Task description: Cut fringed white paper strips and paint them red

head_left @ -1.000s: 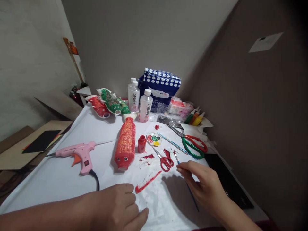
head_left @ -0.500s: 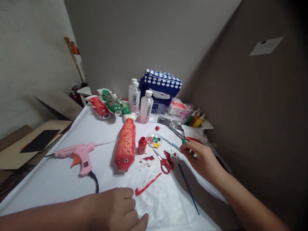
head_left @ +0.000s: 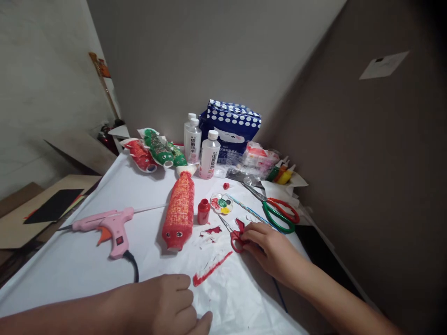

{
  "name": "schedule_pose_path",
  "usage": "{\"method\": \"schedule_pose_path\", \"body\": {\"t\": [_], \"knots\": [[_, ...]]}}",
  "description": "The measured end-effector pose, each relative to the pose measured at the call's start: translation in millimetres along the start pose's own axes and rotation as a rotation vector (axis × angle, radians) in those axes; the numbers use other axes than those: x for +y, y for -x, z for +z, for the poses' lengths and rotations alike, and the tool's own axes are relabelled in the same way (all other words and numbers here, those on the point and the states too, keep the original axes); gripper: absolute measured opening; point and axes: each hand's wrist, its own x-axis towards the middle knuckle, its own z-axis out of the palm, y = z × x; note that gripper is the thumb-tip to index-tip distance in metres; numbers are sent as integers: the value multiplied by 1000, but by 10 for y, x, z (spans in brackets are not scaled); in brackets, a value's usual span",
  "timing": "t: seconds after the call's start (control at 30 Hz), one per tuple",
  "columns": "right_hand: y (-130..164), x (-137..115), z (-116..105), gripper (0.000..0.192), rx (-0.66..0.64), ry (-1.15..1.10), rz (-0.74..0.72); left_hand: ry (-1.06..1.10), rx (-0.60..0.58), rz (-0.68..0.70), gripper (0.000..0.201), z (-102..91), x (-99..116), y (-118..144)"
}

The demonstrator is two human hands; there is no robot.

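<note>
My right hand [head_left: 267, 244] reaches down over the red-handled scissors [head_left: 236, 242], with its fingertips closed about their handle. One handle loop shows beside the fingers, while the other is covered. A thin blue paintbrush [head_left: 280, 294] passes beneath this hand, so its upper part is hidden. At the near edge my left hand [head_left: 167, 304] rests on the white sheet, fingers curled and thumb apart, and nothing shows in it. A red fish made from a bottle [head_left: 179, 209] lies beyond it. An opened red paint jar [head_left: 204, 212] stands next to a flower-shaped palette [head_left: 221, 203].
A pink glue gun [head_left: 117, 230] with a black cord lies on the left. Red and green fish [head_left: 159, 148], drink bottles [head_left: 209, 156] and a blue bag [head_left: 232, 125] line the back. Larger green-and-orange-handled scissors [head_left: 281, 221] and another paintbrush [head_left: 249, 209] lie at the right.
My right hand has moved left and nearer, from the patterned paintbrush and large scissors to the red scissors. The large scissors' handles now show. My left hand has stayed put.
</note>
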Motion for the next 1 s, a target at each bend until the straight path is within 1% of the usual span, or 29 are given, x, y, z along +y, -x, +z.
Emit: {"method": "schedule_pose_path", "body": {"t": [0.1,0.2,0.3,0.43,0.53,0.63,0.7,0.8,0.9,1.0], "knots": [[21,18,4,18,0,18,-3,-16,-31,-10,36,27,-4,0],[5,137,-85,16,31,59,31,-17,-10,17,34,31,-19,-26],[-59,381,-265,16,69,133,103,-11,31,57,29,25,-31,-55],[-127,771,-490,14,108,248,264,-19,2,29,27,25,-25,-53],[-109,994,-557,14,100,290,353,-26,-43,28,30,36,-12,-36],[-44,1108,-544,12,67,291,375,-30,-27,39,29,48,-4,-34],[-2,1122,-519,9,51,287,369,-34,-11,35,29,53,-4,-37],[21,1054,-491,9,68,301,370,-25,-31,30,32,53,-11,-35],[-23,895,-460,13,71,308,344,-18,-39,53,31,49,-27,-37],[-120,722,-403,11,22,298,297,-10,-34,76,29,33,-38,-64]]}}
